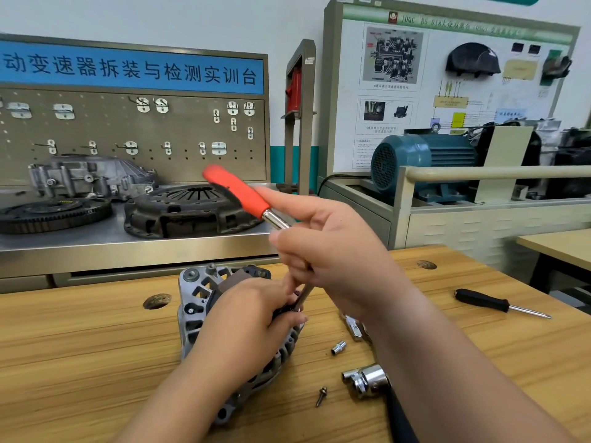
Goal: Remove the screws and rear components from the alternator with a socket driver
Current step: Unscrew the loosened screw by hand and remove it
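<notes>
- The alternator (193,302) lies on the wooden table (89,353), near the front middle. Its rear face is turned up toward the person, so the rear fasteners can be reached from above.
- The left hand (249,318) lies over the rear face, fingers curled round the dark rear part beside the driver tip. It appears to steady the housing against turning force.
- The socket driver (238,191) stands tilted. Its red handle points up and to the left, and its steel shaft runs down to the alternator's rear. The tip is hidden among the left fingers, so seating on a screw cannot be confirmed.
- The right hand (332,260) grasps the shaft just below the handle, fingers wrapped round it and index finger straight along the red grip. This low hold suggests the hand is guiding the tip rather than applying full torque.
- One screw (320,395) lies loose on the table right of the alternator, so at least one fastener is probably out.
- A small socket (338,347) lies nearby. A ratchet head (364,380) sits beside the right forearm, and its black handle passes under that arm.
- A metal part (353,327), partly hidden by the forearm, cannot be identified.
- A black screwdriver (486,302) lies well apart to the right.
- Obstructions: the left hand covers most of the rear face, and the loose items lie close to the right forearm and could be swept.
- Behind the table, a steel bench carries a clutch pressure plate (192,209), a flywheel (54,214) and a gearbox casing (89,177). A teal electric motor (422,161) stands to the right.
</notes>
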{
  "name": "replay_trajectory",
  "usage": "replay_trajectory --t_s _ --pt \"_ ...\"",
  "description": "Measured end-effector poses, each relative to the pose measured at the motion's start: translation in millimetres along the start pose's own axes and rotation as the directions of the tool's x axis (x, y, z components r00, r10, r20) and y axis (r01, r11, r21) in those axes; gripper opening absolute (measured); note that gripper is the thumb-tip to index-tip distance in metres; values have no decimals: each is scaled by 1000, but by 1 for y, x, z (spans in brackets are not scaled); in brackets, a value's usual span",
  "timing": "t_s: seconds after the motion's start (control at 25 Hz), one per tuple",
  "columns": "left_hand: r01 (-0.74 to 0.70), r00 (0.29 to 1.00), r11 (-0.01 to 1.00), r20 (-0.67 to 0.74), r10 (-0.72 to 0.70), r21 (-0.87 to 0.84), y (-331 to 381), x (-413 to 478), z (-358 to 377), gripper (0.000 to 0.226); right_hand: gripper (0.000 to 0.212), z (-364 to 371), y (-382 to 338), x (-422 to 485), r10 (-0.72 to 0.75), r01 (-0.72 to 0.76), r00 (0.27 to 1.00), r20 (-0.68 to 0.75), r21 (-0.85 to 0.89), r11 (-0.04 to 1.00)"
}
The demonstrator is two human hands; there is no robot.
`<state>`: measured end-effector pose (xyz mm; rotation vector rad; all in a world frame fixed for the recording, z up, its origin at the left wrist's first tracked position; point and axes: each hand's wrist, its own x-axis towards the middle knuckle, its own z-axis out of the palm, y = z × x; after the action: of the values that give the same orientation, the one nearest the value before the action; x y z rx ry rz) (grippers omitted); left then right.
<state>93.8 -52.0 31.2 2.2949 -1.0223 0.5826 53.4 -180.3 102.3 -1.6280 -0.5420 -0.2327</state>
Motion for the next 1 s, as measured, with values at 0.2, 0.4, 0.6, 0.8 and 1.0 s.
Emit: replay_trajectory --t_s 0.2,0.4,0.6,0.8,1.0 --pt "-16 1000 1000 3 16 -21 1 0 -2 4 56 -17 -10 5 42 -60 893 449 25 998" --pt "-12 1000 1000 9 12 -5 0 0 -1 3 53 -14 -9 7 18 -51 907 421 67 996" --pt "-20 999 998 27 19 58 3 4 1 25 55 3 8 -7 -55 68 942 -332 28 997" --pt "-10 1000 999 24 9 48 2 2 0 23 61 2 10 -11 -107 105 971 -213 -24 994" --pt "-4 1000 999 22 3 33 0 1 -2 12 59 -21 -4 -3 -66 75 917 394 -10 997"
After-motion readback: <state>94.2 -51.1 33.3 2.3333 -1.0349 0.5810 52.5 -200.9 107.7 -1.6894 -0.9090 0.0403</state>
